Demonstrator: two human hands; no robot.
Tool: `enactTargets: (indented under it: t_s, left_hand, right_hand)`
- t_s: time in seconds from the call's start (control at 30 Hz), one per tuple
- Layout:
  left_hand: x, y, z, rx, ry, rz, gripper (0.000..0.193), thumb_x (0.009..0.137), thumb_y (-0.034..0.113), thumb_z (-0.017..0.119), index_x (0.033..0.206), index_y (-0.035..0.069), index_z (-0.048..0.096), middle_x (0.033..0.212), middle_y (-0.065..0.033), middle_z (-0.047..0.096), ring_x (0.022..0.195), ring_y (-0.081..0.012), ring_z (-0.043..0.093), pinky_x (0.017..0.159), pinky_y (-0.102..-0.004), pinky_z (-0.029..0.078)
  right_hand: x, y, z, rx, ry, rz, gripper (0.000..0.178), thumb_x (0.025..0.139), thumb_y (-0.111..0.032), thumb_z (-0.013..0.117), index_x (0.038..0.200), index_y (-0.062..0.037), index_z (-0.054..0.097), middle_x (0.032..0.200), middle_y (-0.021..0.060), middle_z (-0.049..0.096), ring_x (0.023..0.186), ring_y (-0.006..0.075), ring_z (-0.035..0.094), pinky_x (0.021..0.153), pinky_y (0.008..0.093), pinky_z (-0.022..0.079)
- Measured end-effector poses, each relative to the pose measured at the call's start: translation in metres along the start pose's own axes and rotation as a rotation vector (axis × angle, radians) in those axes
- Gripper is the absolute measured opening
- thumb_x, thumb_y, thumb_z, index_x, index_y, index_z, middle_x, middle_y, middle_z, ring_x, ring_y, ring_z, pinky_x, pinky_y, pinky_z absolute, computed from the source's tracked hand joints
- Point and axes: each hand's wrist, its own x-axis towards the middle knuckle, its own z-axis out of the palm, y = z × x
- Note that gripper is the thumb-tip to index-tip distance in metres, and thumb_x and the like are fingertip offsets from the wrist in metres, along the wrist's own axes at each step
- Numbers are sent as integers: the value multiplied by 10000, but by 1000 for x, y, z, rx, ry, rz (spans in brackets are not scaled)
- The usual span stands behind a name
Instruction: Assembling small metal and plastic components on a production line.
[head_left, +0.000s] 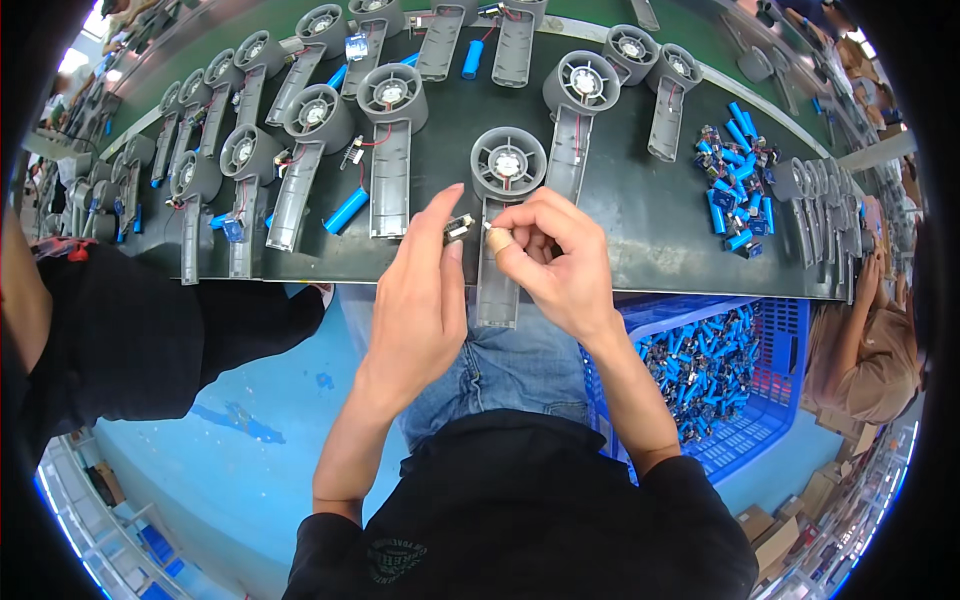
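In front of me a grey plastic fan housing (508, 165) lies with its round fan end away from me. Its open handle half (497, 295) sticks out over the bench's front edge. My left hand (420, 300) is on the left of the handle, fingers fairly straight, with a small circuit board (458, 228) held between thumb and forefinger. Above the handle, my right hand (560, 255) pinches something tiny with a whitish tip, too small to name. A tan wrap (502, 241) covers a fingertip of that hand. The two hands are slightly apart.
Several more grey fan housings (392, 95) lie to the left and behind, some with wires and blue battery cells (346, 211). Right of me are a heap of blue cells with boards (738, 180), stacked housings (815, 200) and a blue crate (785, 345). People sit on both sides.
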Motion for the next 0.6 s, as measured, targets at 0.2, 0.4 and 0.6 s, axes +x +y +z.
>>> enactTargets:
  t_s: [0.2,0.4,0.6]
  left_hand:
    - [0,-12,6,-48,18,31,312,908,-38,645,1219,-13,633,853,-110,653,641,-176,620,620,-297,516]
    - [1,-16,5,-46,66,87,333,863,-48,694,1194,-6,693,885,-96,694,730,-130,654,668,-256,514]
    - [7,-20,0,38,16,223,356,855,-40,708,1206,10,689,978,-122,696,777,-190,667,676,-288,533]
  right_hand:
    - [4,3,-1,68,-7,47,77,837,-19,705,901,21,686,798,-23,549,619,15,455,534,195,338]
    - [5,1,-3,103,-30,62,74,858,-29,698,907,26,685,801,-22,549,626,21,449,544,204,345]
    - [6,1,-7,100,-61,54,78,862,-25,705,914,31,689,806,-23,554,616,20,429,537,204,333]
